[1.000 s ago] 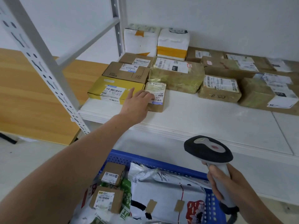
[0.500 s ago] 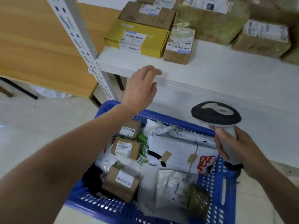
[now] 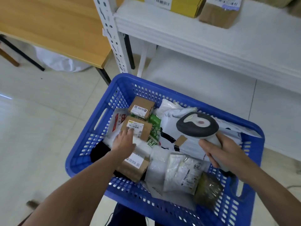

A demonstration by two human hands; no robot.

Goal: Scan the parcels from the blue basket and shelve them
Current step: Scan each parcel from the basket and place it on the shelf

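Observation:
The blue basket (image 3: 91, 136) stands on the floor in front of me, filled with parcels. Inside lie three small cardboard boxes with labels: one at the back (image 3: 141, 106), one in the middle (image 3: 144, 130) and one nearer to me (image 3: 133, 168). My left hand (image 3: 123, 142) reaches into the basket, its fingertips resting on the near edge of the middle box. My right hand (image 3: 224, 154) grips the handle of the barcode scanner (image 3: 197, 125), held over the basket's right half. The white shelf (image 3: 195, 35) above carries a yellow box (image 3: 184, 5) and a brown parcel (image 3: 218, 15).
White poly bags (image 3: 172, 110), a clear plastic bag (image 3: 184, 173) and a green wrapped parcel (image 3: 208, 188) also lie in the basket. The shelf's white post (image 3: 110, 35) rises at the basket's far left. A wooden table (image 3: 57, 30) stands to the left.
My left hand left the small parcel on the shelf, came down and now touches the middle box in the basket. My view tilted down. The scanner stays in my right hand.

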